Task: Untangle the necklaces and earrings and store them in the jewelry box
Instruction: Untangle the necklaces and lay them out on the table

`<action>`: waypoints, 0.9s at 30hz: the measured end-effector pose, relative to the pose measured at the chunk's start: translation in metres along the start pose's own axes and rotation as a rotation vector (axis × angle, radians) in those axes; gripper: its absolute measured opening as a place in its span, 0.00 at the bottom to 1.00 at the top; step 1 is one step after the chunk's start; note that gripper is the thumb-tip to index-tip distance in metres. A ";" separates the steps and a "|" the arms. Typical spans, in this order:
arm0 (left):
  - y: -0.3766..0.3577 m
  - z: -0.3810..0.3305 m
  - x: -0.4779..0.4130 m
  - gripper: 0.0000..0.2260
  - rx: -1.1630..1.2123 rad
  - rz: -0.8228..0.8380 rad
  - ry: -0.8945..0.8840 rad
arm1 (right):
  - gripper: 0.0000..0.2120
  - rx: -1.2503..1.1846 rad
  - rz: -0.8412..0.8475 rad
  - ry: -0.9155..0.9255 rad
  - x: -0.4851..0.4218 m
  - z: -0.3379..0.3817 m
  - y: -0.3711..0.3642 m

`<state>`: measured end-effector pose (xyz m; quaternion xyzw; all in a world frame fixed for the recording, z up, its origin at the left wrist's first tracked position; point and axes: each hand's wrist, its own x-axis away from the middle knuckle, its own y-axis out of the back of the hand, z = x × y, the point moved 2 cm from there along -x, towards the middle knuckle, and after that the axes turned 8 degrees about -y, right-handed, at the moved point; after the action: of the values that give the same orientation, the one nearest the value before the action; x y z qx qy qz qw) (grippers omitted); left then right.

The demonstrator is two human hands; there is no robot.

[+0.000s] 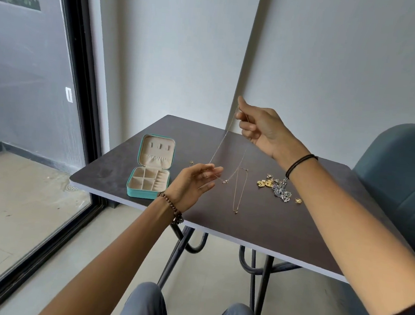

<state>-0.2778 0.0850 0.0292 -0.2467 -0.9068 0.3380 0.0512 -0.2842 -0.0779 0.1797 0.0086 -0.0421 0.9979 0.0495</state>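
Necklace (219, 143) aloft between right hand (261, 129) and lower left hand (193, 183), over table (295, 228)

Dark table (295, 228), open teal jewelry box (149, 177), necklace (235, 210), earring pile (278, 187)

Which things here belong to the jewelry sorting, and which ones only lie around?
Belong to the job: raised necklace, second necklace, earring pile, open jewelry box.

Just lying about: blue chair, glass door.

Two necklaces (239, 192) (217, 154), one jewelry box (143, 193)
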 end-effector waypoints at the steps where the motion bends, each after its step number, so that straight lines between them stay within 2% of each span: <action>1: 0.001 0.001 0.000 0.06 0.038 0.002 0.018 | 0.11 0.002 0.004 -0.005 -0.001 -0.001 -0.001; 4: -0.001 0.003 0.001 0.04 0.083 -0.027 0.039 | 0.11 0.001 0.005 -0.015 -0.004 -0.003 -0.002; 6: -0.001 0.006 0.001 0.03 0.000 -0.038 0.009 | 0.11 -0.006 0.011 -0.018 -0.008 -0.004 -0.003; 11: 0.008 0.015 0.005 0.10 -0.108 0.016 -0.002 | 0.12 -0.045 -0.011 -0.032 -0.017 -0.009 -0.002; 17: 0.017 0.026 0.010 0.06 -0.143 0.033 0.027 | 0.12 -0.093 -0.011 -0.118 -0.028 -0.021 0.007; 21: 0.018 0.027 0.012 0.07 -0.309 0.032 0.065 | 0.10 -0.152 -0.043 -0.139 -0.033 -0.028 0.012; 27: 0.014 0.024 -0.002 0.06 -0.511 0.062 0.065 | 0.09 -0.068 -0.113 -0.123 -0.049 -0.042 0.025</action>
<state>-0.2770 0.0787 0.0018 -0.2899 -0.9527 0.0910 0.0060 -0.2390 -0.1038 0.1343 0.0705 -0.0785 0.9891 0.1032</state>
